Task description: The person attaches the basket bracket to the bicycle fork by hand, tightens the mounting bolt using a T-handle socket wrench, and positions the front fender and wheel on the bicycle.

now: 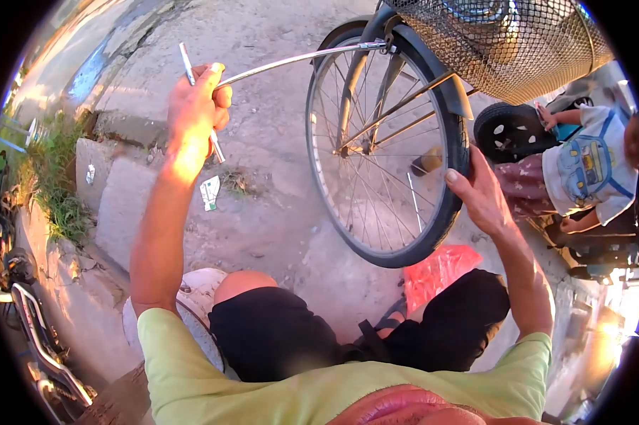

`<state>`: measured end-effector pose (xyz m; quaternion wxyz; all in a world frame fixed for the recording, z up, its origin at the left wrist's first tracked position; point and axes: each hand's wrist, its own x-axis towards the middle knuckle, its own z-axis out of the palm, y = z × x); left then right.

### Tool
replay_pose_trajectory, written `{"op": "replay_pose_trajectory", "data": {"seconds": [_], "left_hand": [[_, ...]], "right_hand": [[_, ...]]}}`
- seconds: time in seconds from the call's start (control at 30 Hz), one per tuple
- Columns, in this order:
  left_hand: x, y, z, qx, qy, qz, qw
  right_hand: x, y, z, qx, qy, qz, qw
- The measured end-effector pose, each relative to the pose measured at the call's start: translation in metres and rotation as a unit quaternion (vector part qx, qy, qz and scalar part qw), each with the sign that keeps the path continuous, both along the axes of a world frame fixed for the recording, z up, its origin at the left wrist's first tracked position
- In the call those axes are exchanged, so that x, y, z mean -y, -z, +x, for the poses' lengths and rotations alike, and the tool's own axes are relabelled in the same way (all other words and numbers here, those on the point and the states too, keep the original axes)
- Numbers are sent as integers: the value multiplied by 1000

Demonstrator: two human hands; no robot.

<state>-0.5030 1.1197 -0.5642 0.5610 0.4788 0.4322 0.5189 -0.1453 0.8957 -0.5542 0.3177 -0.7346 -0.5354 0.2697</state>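
My left hand (199, 106) is closed round the crossbar of a silver T-handle wrench (284, 62). Its long shaft looks curved and reaches right to the brake fitting (389, 44) at the top of a bicycle's front fork. My right hand (482, 195) grips the black tire of the front wheel (376, 184) at its right side, thumb on the near face. A dark mudguard (433, 60) covers the wheel's upper part, and a wire basket (525, 60) sits above it.
Red plastic (440, 273) lies below the wheel near my foot. A child in a white shirt (589, 163) is at the right, beside a black wheel (507, 134). Concrete blocks (132, 205) and grass (57, 191) line the left, with bicycle parts (40, 347) at the lower left.
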Motion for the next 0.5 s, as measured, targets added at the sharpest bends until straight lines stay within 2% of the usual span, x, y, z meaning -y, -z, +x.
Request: {"op": "replay_pose_trajectory", "data": {"seconds": [0.07,0.1,0.2,0.33,0.37,0.47,0.5], "left_hand": [[-1,7,-1,-24,-20,24,999],[-3,9,4,-81,-68,190,976],[1,-5,0,-175,-6,241,954],[2,-2,7,-132,25,148,980],[-8,8,6,-90,17,126,988],[-4,7,-5,-61,-8,38,997],[-8,14,-10,-49,-14,41,998]], "right_hand": [[-6,14,-16,-34,35,57,997],[-7,20,-15,-37,37,63,997],[-8,32,-8,-27,42,75,996],[-9,34,-3,-8,40,72,997],[-8,34,-2,-6,41,71,997],[-8,32,-7,-48,38,83,995],[-9,37,-3,-44,32,90,994]]}}
